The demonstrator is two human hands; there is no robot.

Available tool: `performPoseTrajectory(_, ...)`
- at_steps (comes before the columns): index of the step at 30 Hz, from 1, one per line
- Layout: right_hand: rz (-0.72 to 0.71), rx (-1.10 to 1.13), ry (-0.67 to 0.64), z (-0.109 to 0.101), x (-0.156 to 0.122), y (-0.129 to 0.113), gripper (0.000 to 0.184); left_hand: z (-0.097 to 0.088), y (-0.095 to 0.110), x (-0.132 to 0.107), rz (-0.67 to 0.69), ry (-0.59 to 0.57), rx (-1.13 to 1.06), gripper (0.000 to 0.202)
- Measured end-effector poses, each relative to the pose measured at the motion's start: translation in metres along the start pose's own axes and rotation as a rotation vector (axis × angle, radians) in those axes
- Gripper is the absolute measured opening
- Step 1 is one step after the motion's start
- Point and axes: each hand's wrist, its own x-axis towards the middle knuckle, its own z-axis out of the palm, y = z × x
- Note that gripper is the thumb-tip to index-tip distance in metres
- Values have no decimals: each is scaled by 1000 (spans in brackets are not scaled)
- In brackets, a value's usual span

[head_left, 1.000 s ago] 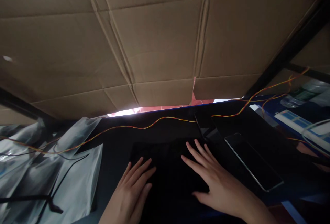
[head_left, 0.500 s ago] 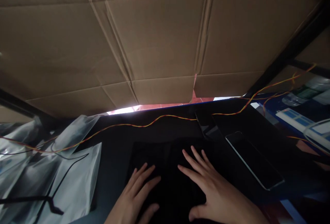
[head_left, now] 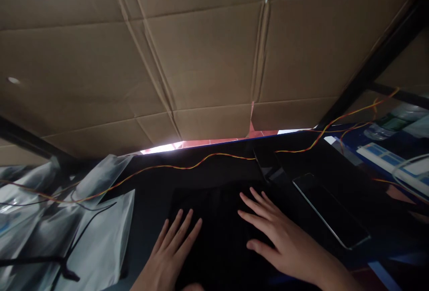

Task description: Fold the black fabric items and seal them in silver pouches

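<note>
A flat black pad or cloth [head_left: 217, 219] lies on the dark table [head_left: 150, 179] in front of me. My left hand [head_left: 169, 253] rests flat on its left part, fingers stretched forward and close together. My right hand [head_left: 278, 237] lies flat on its right part, fingers spread, thumb pointing left. Neither hand holds anything. The pad is too dark for me to make out its detail.
A dark phone [head_left: 330, 210] lies right of my right hand, a smaller black item [head_left: 270, 166] beyond it. A red-yellow wire [head_left: 187, 166] crosses the table. Silvery plastic bags [head_left: 67, 219] with a black cable [head_left: 72, 237] lie left. Cardboard sheets [head_left: 201, 49] hang overhead. Bottles [head_left: 389, 125] stand far right.
Both hands slid a little over the black pad, first back toward me, then forward again. The right thumb has drawn in. The view shifted slightly.
</note>
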Motion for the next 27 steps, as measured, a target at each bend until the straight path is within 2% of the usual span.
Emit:
performPoseTrajectory(2, -83, 3, 39, 6, 1, -19, 66, 2, 0, 9, -46, 36, 17, 94)
performPoseTrajectory(5, -196, -25, -18, 23, 5, -36, 78, 17, -5, 16, -145, 77, 86, 78)
performPoseTrajectory(9, -181, -94, -99, 38, 6, -26, 74, 41, -14, 12, -187, 96, 126, 76)
performPoseTrajectory(11, -175, -107, -49, 35, 4, -15, 68, 45, -17, 10, -187, 101, 126, 75)
performPoseTrajectory(14, -131, -163, 215, 22, 11, -1, 51, 39, -23, 19, -210, 115, 128, 66)
performPoseTrajectory(16, -60, -228, 391, 12, 27, 10, 45, 31, -31, 33, -248, 133, 139, 60)
performPoseTrajectory(17, -27, -252, 440, 6, 37, 16, 45, 27, -36, 42, -266, 143, 148, 57)
performPoseTrajectory(19, 22, -295, 503, -4, 59, 26, 44, 20, -49, 59, -284, 160, 165, 51)
performPoseTrajectory(22, 20, -343, 534, -18, 78, 34, 29, 8, -66, 76, -249, 188, 177, 36)
performPoseTrajectory(24, -12, -361, 560, -24, 78, 33, 27, -2, -70, 75, -210, 240, 182, 27)
performPoseTrajectory(27, -59, -370, 641, -22, 60, 29, 29, -15, -60, 59, -136, 351, 178, 25)
